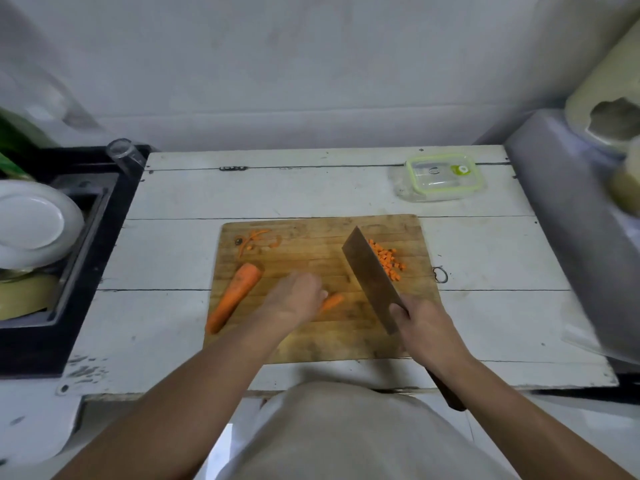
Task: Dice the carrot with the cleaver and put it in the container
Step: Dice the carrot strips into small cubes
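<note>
A wooden cutting board [311, 334] lies in the middle of the white table. On its left lies a large carrot piece [232, 297]. My left hand [294, 299] holds down a small carrot piece [332, 301] near the board's centre. My right hand [422, 327] grips the cleaver [370, 275] by its handle, with the blade raised and angled away to the upper left. Beyond the blade sits a pile of diced carrot [389, 263]. The clear container [443, 178] with a green-rimmed lid stands at the table's back right.
Carrot peel scraps [256, 240] lie at the board's back left corner. A black dish rack [69, 258] with a white plate [34, 223] and a glass [124, 154] stands to the left. A grey metal surface [571, 220] borders the right side.
</note>
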{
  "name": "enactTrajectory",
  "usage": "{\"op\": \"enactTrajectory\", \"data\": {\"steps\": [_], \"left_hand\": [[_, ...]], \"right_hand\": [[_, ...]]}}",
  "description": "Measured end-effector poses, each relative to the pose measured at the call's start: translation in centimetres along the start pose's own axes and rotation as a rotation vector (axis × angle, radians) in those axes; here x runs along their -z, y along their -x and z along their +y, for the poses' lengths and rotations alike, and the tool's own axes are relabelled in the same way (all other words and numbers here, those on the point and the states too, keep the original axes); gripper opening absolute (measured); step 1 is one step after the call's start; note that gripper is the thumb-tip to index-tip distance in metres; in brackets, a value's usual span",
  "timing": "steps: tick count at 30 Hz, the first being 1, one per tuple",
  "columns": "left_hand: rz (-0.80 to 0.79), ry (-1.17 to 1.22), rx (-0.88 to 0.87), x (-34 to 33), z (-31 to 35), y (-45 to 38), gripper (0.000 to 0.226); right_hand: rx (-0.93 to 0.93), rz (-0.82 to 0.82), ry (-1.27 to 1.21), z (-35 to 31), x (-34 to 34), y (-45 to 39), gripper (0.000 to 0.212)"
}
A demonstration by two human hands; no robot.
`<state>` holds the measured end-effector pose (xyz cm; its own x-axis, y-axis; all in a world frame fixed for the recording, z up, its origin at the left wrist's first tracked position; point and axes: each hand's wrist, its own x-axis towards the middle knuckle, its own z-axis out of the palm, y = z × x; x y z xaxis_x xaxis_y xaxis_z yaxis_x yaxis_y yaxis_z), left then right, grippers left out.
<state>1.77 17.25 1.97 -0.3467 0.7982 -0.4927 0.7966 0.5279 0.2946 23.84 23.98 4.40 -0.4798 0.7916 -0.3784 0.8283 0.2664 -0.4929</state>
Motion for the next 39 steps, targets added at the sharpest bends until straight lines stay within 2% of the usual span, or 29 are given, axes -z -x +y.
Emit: {"op": "enactTrajectory", "data": {"steps": [2,4,5,7,10,12,15,19,23,33,39], "left_hand": [[-0.147,0.086,0.075,-0.4,0.0,0.9,0.031],[-0.373,0.461,0.277,-1.5,0.3,1.8,0.031],[-0.425,0.67,0.37,-2.2,0.4,2.2,0.034],[-0.358,0.92,0.427,-3.0,0.5,2.5,0.034],[-0.319,1.135,0.428,-3.5,0.9,3.5,0.028],[-0.298,1.176,0.451,-3.8,0.9,4.0,0.024],[-0.174,1.261,0.513,-4.4,1.0,4.2,0.022],[-0.111,1.405,0.59,-5.3,2.5,4.1,0.027],[-0.041,1.372,0.583,-6.3,3.0,3.8,0.032],[0.043,1.434,0.63,-7.0,3.9,3.6,0.023],[0.073,1.428,0.621,-7.3,4.3,3.6,0.019]], "right_hand": [[0.004,0.003,-0.003,0.2,-0.2,0.2,0.023],[0.008,0.007,-0.013,0.2,-0.5,0.3,0.027],[0.017,0.008,-0.02,0.3,-0.8,0.3,0.027],[0.03,-0.014,-0.009,0.2,-1.1,0.4,0.024],[0.088,-0.027,0.086,0.0,-1.3,0.7,0.022],[0.153,0.008,0.118,-0.3,-1.3,1.3,0.022],[0.239,0.047,0.214,-0.5,-1.3,2.3,0.029],[0.321,0.0,0.381,-0.4,-1.0,2.9,0.028],[0.333,-0.026,0.447,-0.8,-0.3,2.8,0.026],[0.363,-0.051,0.467,-0.5,-0.6,3.1,0.026],[0.427,-0.042,0.585,0.3,-1.0,3.0,0.025]]}}
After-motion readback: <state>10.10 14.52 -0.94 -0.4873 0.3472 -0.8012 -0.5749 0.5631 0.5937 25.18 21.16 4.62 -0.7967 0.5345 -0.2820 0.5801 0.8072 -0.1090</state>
